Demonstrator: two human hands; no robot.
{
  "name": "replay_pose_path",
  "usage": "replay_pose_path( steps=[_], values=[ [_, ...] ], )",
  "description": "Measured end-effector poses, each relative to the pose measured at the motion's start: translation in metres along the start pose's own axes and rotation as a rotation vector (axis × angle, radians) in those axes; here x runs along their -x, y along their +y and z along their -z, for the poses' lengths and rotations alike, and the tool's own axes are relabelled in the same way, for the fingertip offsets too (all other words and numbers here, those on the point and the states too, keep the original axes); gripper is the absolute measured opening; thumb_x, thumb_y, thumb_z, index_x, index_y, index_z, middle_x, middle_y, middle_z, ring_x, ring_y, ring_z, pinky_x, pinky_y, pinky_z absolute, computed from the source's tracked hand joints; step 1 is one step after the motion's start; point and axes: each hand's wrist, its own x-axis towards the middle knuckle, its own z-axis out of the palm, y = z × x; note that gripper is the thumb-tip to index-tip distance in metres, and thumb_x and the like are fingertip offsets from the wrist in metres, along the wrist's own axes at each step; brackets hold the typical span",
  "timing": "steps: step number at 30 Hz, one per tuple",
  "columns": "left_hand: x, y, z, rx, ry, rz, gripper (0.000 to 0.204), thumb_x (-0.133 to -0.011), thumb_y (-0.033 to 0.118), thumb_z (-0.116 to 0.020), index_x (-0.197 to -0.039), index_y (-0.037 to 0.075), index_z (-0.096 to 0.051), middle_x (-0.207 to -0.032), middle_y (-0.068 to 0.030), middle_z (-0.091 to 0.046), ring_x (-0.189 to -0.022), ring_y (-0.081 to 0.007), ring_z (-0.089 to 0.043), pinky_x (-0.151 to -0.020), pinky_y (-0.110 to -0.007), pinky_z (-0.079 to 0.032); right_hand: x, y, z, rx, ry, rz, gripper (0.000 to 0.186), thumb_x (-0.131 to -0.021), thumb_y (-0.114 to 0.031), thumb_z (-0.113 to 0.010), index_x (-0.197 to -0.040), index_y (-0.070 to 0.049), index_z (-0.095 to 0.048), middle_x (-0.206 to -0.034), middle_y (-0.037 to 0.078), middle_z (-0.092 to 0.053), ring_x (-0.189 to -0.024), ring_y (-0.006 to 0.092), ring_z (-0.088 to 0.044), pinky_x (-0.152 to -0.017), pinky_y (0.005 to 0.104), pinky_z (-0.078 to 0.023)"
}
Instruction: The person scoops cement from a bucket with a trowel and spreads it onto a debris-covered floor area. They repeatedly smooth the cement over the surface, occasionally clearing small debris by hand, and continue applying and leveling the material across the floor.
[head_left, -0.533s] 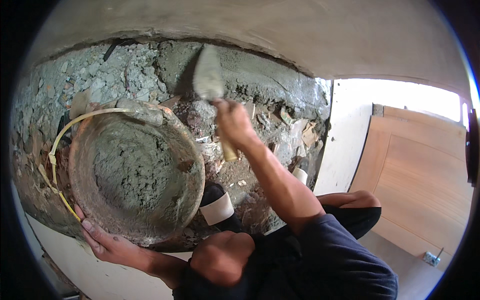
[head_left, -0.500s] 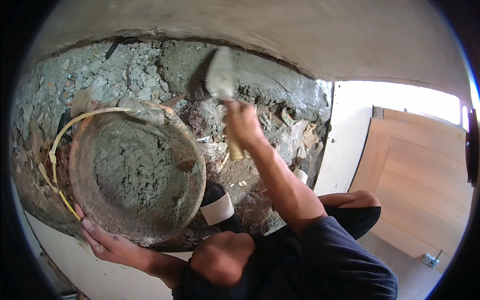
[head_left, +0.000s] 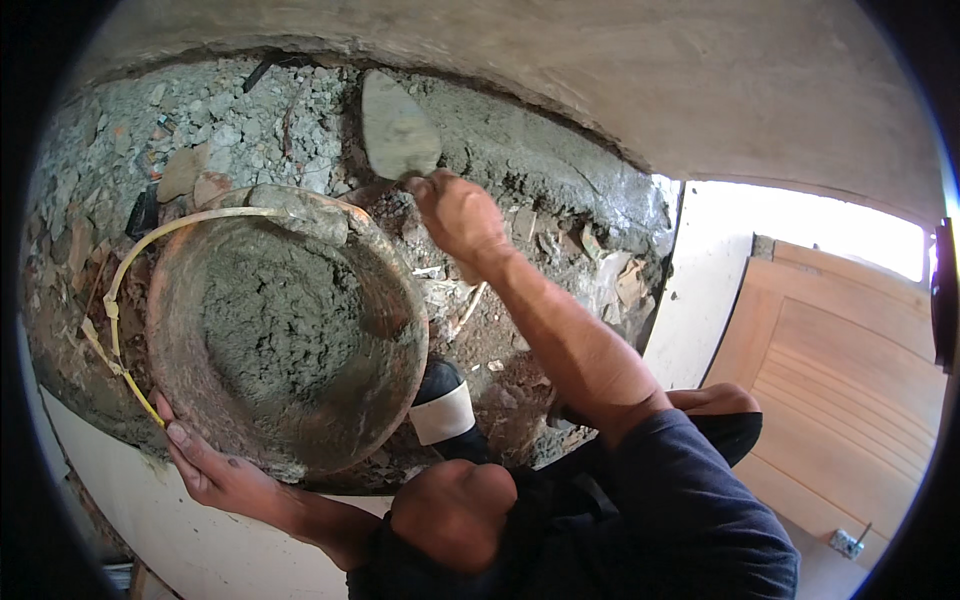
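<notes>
My right hand (head_left: pixel 462 222) is closed round the handle of a pointing trowel, its grey blade (head_left: pixel 398 130) lying over the left end of a band of wet mortar (head_left: pixel 540 150) at the wall's foot. The fist covers most of the handle. At the near left, my left hand (head_left: pixel 222 468) grips the rim of a wide round basin (head_left: pixel 388 410), beside a yellowish strap (head_left: pixel 138 395) that loops round its left side. Grey mortar (head_left: pixel 285 310) with a rough surface fills the bottom of the basin. More mortar is caked on the basin's far rim.
Broken rubble (head_left: pixel 225 125) covers the ground at the far left, under the wall (head_left: pixel 700 90). Loose debris (head_left: pixel 545 240) lies right of the basin. My boot (head_left: pixel 442 410) stands close to the basin. A wooden door panel (head_left: pixel 830 370) is at the right.
My right hand has moved left with the trowel, and the blade now shows its broad face further left along the mortar band. My left hand stays on the basin rim. The view shifts slightly.
</notes>
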Motion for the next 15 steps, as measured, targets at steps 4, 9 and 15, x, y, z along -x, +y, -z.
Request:
replay_pose_path(
  steps=[4, 9, 15],
  values=[
    [0.000, 0.001, 0.001, -0.038, 0.013, 0.058, 0.042, -0.102, 0.026, -0.043, -0.125, -0.006, -0.057, -0.128, -0.0193, -0.058, -0.118, -0.0252, -0.055, -0.103, -0.033, -0.040, 0.009, 0.041, 0.040, 0.274, 0.007, -0.118, 0.047, -0.101, -0.044, -0.033, -0.095, -0.006, -0.061, -0.073, 0.014, -0.064, -0.061, 0.0213, -0.062, -0.056, 0.0377, -0.054],
    [0.000, 0.002, -0.001, -0.053, 0.042, 0.026, 0.043, -0.102, 0.029, -0.044, -0.125, -0.004, -0.059, -0.127, -0.0186, -0.058, -0.117, -0.0247, -0.055, -0.101, -0.033, -0.041, 0.019, 0.054, 0.046, -0.408, -0.055, -0.274, 0.056, -0.100, -0.050, -0.035, -0.102, 0.001, -0.056, -0.075, 0.017, -0.064, -0.063, 0.0182, -0.066, -0.049, 0.0357, -0.057],
    [-0.004, -0.005, 0.007, -0.203, 0.011, -0.095, 0.044, -0.102, 0.031, -0.043, -0.123, -0.003, -0.060, -0.128, -0.0171, -0.058, -0.119, -0.0259, -0.054, -0.103, -0.033, -0.039, 0.015, 0.040, -0.005, -0.078, 0.034, 0.106, 0.040, -0.092, -0.037, -0.047, -0.092, 0.000, -0.063, -0.084, 0.025, -0.067, -0.081, 0.0431, -0.065, -0.076, 0.0493, -0.052]
  ],
)
